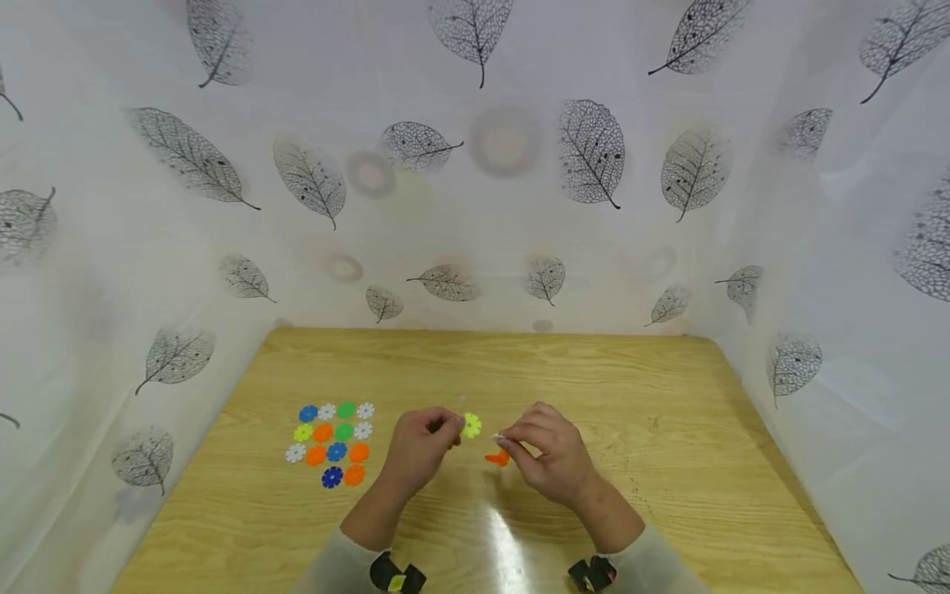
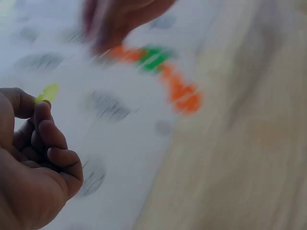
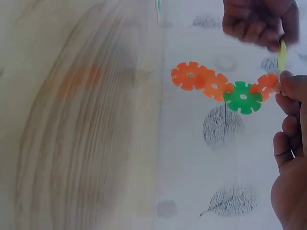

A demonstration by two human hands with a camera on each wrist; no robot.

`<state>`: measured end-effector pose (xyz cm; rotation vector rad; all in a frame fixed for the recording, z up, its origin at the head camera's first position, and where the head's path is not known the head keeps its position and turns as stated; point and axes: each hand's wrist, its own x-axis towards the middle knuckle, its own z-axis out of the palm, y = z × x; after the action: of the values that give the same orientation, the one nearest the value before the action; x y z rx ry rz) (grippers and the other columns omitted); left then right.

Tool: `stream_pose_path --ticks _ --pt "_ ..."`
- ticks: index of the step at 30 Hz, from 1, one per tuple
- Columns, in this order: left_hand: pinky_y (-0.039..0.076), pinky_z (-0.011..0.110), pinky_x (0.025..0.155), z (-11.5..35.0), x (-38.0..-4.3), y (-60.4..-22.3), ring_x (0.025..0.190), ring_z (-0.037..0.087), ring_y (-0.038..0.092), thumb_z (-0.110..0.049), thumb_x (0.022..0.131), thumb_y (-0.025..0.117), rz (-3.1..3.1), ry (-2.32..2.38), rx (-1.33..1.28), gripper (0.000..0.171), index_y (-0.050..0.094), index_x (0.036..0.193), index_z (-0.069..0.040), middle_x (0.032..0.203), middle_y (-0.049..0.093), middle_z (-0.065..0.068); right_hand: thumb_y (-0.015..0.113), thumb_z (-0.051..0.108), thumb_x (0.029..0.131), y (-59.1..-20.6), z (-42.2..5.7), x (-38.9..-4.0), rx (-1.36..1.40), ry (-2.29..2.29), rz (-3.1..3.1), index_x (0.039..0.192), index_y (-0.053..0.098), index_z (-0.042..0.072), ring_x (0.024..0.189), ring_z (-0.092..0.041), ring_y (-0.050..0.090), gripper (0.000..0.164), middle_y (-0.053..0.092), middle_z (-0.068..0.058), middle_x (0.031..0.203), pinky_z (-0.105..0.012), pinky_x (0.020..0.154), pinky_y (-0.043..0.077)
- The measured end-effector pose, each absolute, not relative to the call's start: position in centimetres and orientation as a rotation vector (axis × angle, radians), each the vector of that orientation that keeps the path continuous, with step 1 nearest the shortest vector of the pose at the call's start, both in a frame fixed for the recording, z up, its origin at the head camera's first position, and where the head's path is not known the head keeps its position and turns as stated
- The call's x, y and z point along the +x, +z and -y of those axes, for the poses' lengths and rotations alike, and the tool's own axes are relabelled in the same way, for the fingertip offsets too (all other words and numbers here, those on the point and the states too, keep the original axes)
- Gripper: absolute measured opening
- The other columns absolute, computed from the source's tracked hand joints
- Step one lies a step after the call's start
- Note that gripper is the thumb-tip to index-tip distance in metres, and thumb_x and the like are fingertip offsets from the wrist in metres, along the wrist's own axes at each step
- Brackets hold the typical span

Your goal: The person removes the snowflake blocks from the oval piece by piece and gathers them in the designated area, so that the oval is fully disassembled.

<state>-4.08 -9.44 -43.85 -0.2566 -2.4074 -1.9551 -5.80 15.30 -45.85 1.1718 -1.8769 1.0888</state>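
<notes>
My left hand pinches a yellow notched plastic disc between thumb and forefinger; the left wrist view shows the disc nearly edge-on. Across from it, my right hand grips one end of a chain of interlocked notched discs. In the right wrist view the chain hangs out from the fingertips, with orange discs and a green disc among them. A whitish disc shows at the right fingertips, mostly covered. The yellow disc is close to the right fingertips; whether they touch I cannot tell.
Several loose notched discs lie in rough rows on the left of the wooden table: blue, white, green, orange and yellow. A leaf-printed white curtain encloses the back and sides.
</notes>
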Motion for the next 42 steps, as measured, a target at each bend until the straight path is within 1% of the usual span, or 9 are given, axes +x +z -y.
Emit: stream_pose_path --ticks 5,9,21,24,27,29,31,34,42 --pt "0.054 0.029 0.071 12.7 -4.6 -42.8 0.077 0.024 0.062 -0.014 0.101 0.068 2.316 -1.975 -0.099 0.017 0.075 0.093 -0.001 0.081 0.067 0.007 0.086 -0.002 0.079 -46.2 -17.0 -6.2 1.097 1.103 1.853 0.092 0.080 0.006 0.073 -0.015 0.061 0.016 0.073 -0.001 0.083 -0.022 0.068 0.049" --pt "0.055 0.029 0.075 14.5 -4.7 -42.6 0.082 0.027 0.063 -0.022 0.102 0.069 2.356 -1.946 -0.075 0.023 0.076 0.098 -0.001 0.086 0.069 0.011 0.086 -0.004 0.078 -46.1 -17.5 -6.5 1.093 1.092 1.863 0.095 0.080 0.007 0.074 -0.015 0.061 0.021 0.074 -0.001 0.085 -0.023 0.069 0.050" --pt "0.056 0.032 0.084 18.8 -3.2 -44.4 0.089 0.020 0.069 -0.042 0.101 0.067 2.442 -1.875 0.131 0.040 0.076 0.113 -0.005 0.102 0.075 0.012 0.086 -0.002 0.079 -46.2 -17.0 -6.6 1.100 1.129 1.840 0.095 0.080 0.007 0.074 -0.016 0.063 0.019 0.074 -0.002 0.085 -0.023 0.069 0.050" --pt "0.057 0.029 0.084 19.5 -2.7 -44.7 0.088 0.018 0.069 -0.042 0.101 0.067 2.450 -1.845 0.193 0.042 0.075 0.115 -0.003 0.103 0.075 0.011 0.086 -0.004 0.077 -46.3 -16.9 -6.7 1.112 1.140 1.832 0.094 0.080 0.006 0.074 -0.017 0.063 0.021 0.074 -0.003 0.084 -0.023 0.069 0.050" --pt "0.057 0.030 0.069 20.4 -2.3 -44.9 0.083 0.018 0.067 -0.047 0.099 0.069 2.469 -1.818 0.252 0.045 0.076 0.114 -0.006 0.104 0.075 0.014 0.086 -0.006 0.076 -46.3 -16.8 -6.7 1.114 1.147 1.829 0.094 0.079 0.006 0.073 -0.016 0.062 0.022 0.074 -0.003 0.084 -0.023 0.070 0.050" --pt "0.057 0.030 0.069 21.0 -2.1 -45.1 0.084 0.019 0.067 -0.049 0.097 0.070 2.484 -1.804 0.269 0.046 0.076 0.115 -0.007 0.106 0.075 0.015 0.086 -0.005 0.076 -46.3 -16.7 -6.6 1.115 1.153 1.830 0.093 0.079 0.005 0.073 -0.016 0.062 0.021 0.074 -0.003 0.084 -0.022 0.069 0.049" --pt "0.058 0.031 0.071 21.7 -1.9 -45.2 0.087 0.020 0.068 -0.050 0.097 0.071 2.500 -1.790 0.291 0.047 0.076 0.117 -0.008 0.108 0.075 0.014 0.086 -0.005 0.077 -46.3 -16.8 -6.6 1.115 1.157 1.830 0.093 0.079 0.005 0.073 -0.016 0.062 0.020 0.074 -0.003 0.083 -0.022 0.069 0.049" --pt "0.059 0.033 0.086 22.6 -1.7 -45.4 0.097 0.025 0.070 -0.044 0.098 0.071 2.506 -1.789 0.307 0.046 0.074 0.120 -0.004 0.110 0.075 0.013 0.086 -0.002 0.080 -46.4 -16.8 -6.5 1.117 1.166 1.830 0.092 0.079 0.005 0.073 -0.017 0.061 0.015 0.073 -0.004 0.083 -0.023 0.068 0.049" --pt "0.057 0.031 0.087 25.4 -1.1 -46.0 0.100 0.019 0.070 -0.048 0.097 0.071 2.600 -1.691 0.381 0.051 0.072 0.127 -0.007 0.110 0.076 0.010 0.085 0.004 0.085 -46.3 -16.8 -6.4 1.095 1.150 1.858 0.092 0.080 0.007 0.073 -0.017 0.061 0.009 0.074 -0.002 0.083 -0.023 0.068 0.049"
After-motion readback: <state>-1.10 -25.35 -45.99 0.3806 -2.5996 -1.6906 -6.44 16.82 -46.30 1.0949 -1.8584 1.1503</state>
